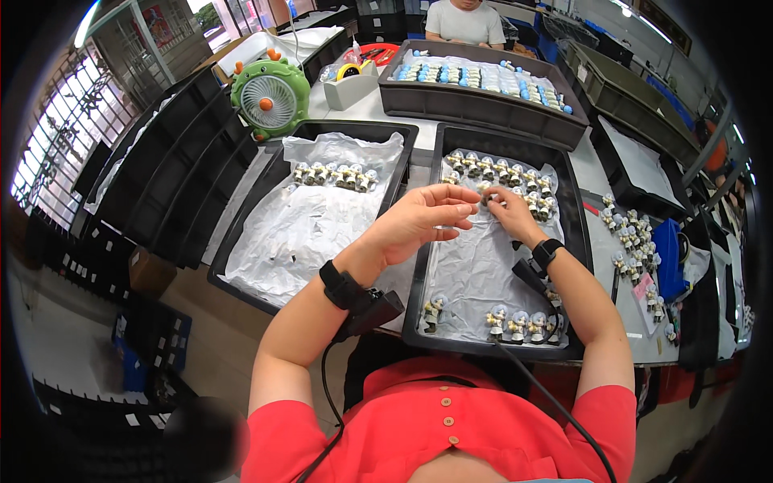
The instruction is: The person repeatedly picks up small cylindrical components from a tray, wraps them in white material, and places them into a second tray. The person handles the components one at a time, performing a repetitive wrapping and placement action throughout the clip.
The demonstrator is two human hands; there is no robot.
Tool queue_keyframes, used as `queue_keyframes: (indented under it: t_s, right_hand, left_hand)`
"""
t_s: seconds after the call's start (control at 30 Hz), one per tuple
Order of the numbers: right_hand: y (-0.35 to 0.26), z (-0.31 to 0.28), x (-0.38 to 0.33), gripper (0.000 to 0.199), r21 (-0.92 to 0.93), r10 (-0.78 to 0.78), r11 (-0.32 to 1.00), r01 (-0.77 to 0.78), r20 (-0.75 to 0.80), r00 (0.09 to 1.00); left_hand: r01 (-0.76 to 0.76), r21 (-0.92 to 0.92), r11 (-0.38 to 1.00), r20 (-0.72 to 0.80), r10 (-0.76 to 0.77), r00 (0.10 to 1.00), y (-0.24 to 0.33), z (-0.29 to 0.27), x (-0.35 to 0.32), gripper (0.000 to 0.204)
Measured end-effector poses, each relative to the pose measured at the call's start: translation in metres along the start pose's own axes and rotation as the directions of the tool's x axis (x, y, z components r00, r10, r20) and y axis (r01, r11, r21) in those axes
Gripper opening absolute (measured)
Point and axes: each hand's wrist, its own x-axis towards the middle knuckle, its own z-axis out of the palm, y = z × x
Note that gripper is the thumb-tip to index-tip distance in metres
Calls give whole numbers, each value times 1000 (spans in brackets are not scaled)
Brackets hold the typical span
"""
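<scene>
Black tray (576, 217): above its white lining (471, 262), the right hand (515, 214) pinches a small figurine (485, 187). The left hand (420, 219), fingers loosely parted and apparently empty, hovers over its left side. Similar figurines (516, 174) occupy its far and near ends.

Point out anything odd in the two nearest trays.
A lone figurine sits in the near left corner of the right tray, apart from the near row. Dark marks on the liner in the left tray stand out; bits or tears, I cannot tell.
</scene>
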Motion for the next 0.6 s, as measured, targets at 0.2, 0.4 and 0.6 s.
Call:
queue_keyframes:
  t_s: [0.2, 0.4, 0.6]
  right_hand:
    - [-1, 4, -4, 21, -233, -43, 972, 36, -25, 999]
    - [-22, -9, 2, 35, 735, 297, 576, -358, 219, 929]
    - [-80, -15, -25, 42, 839, 19, 340, -425, 445, 895]
  left_hand:
    - [-8, -10, 1000, -61, 7, 998, -12, -6, 3, 30]
    - [-78, 152, 985, -160, 103, 982, -35, -16, 12, 36]
    - [-247, 278, 928, -248, 318, 915, -37, -3, 12, 64]
